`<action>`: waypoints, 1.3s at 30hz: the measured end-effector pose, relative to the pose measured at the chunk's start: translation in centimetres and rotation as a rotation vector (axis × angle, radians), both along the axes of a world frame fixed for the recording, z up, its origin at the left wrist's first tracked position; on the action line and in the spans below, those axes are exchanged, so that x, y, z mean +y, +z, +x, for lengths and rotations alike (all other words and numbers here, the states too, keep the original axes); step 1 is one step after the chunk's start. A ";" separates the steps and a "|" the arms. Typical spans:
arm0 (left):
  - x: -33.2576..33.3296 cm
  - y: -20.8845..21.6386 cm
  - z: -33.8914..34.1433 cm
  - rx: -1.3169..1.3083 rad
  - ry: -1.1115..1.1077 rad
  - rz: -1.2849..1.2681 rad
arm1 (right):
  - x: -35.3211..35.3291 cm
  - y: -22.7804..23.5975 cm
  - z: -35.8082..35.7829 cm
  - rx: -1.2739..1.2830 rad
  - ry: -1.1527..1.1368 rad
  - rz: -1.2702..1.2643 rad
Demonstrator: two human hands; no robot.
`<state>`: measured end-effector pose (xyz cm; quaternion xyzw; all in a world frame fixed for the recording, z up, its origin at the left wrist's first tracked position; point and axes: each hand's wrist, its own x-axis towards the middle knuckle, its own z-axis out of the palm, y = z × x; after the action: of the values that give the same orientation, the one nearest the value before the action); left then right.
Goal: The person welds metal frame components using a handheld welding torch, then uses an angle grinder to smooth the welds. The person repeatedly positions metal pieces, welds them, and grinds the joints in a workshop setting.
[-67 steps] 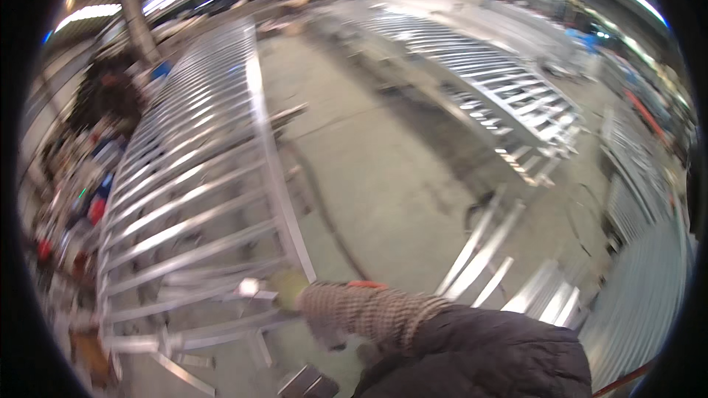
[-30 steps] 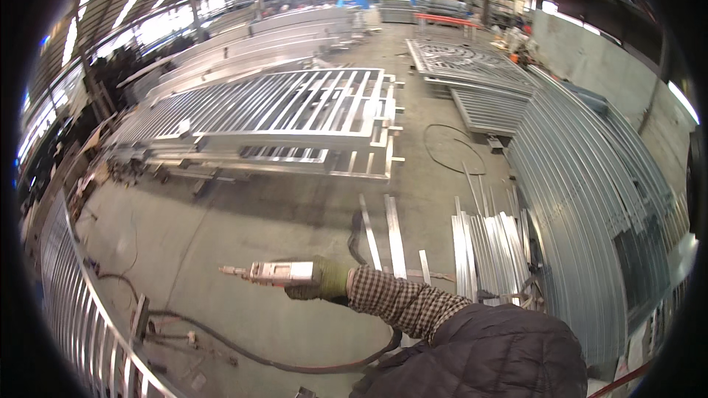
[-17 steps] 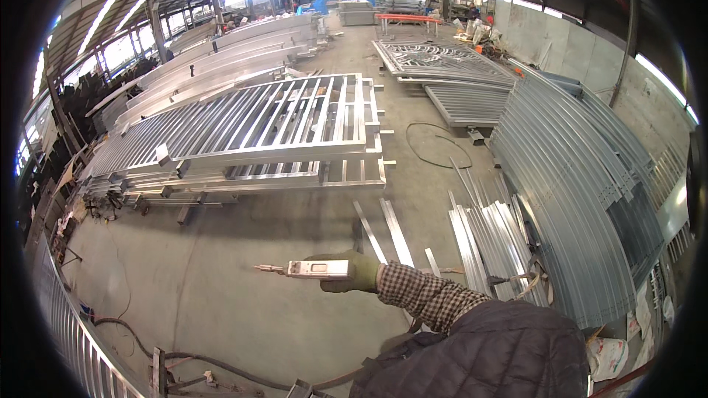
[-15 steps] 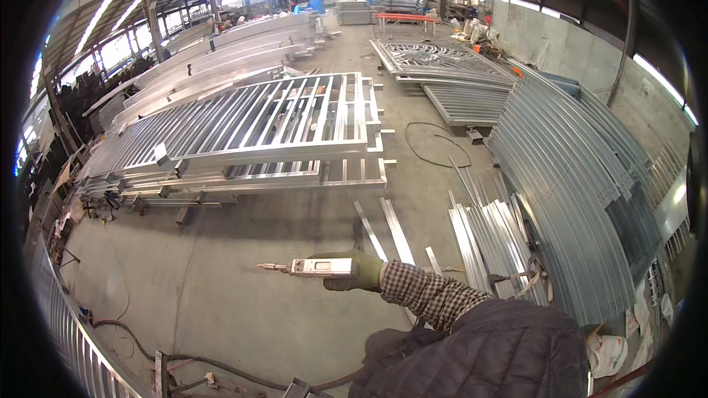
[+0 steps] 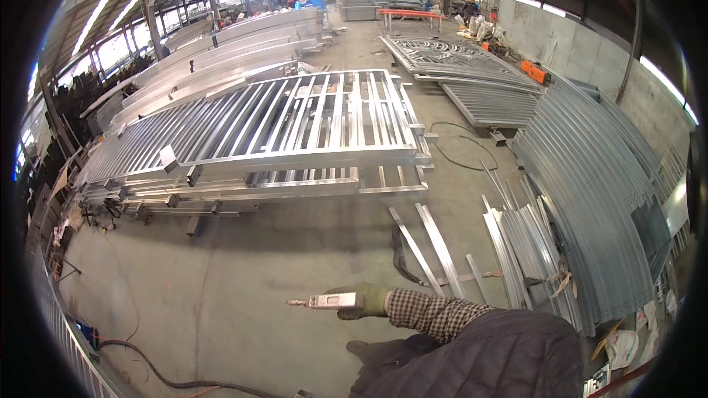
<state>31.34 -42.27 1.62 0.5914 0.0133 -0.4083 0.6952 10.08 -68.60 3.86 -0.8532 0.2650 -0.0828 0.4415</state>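
My right hand (image 5: 364,302), in a green work glove, is closed around a pale, box-shaped hand tool (image 5: 333,301) with a narrow pointed tip. The tip points left, over the concrete floor. I cannot make out the tool's exact kind. A checked sleeve and a dark quilted garment (image 5: 479,361) cover the right arm, which reaches in from the lower right. Beyond the hand lies a stack of barred metal panels (image 5: 295,153), not touched by it. My left hand is out of view.
Loose metal bars (image 5: 440,248) lie ahead to the right, near a bundle of profiles (image 5: 527,250). Ribbed metal panels (image 5: 590,199) lean farther right. A dark hose (image 5: 184,384) crosses the floor at lower left. An orange box (image 5: 535,71) sits by the far-right panels.
The surroundings have shifted rightward in the picture as the view turned left. My right hand, still gripping the tool, appears slightly lower and farther right.
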 end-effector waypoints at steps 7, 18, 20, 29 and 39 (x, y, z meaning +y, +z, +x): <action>-5.2 2.4 14.6 -0.018 0.058 0.011 | -3.2 -1.5 15.3 -0.142 0.029 0.214; -3.7 2.0 40.3 -0.024 0.096 -0.016 | -3.6 -0.6 40.4 0.007 0.082 -0.128; -2.6 2.1 45.1 -0.017 0.103 -0.035 | -3.4 0.5 43.6 -0.081 0.035 -0.019; 9.0 0.7 57.8 0.172 0.335 -0.237 | -0.5 1.6 64.0 -0.151 0.094 0.486; 7.8 3.8 77.6 0.126 0.705 0.015 | -4.9 -2.1 93.2 0.313 0.188 0.284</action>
<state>108.95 -34.47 5.45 0.5291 0.2622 -0.1789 0.7869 103.24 -73.47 1.74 -0.8059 0.2586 0.1303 0.5164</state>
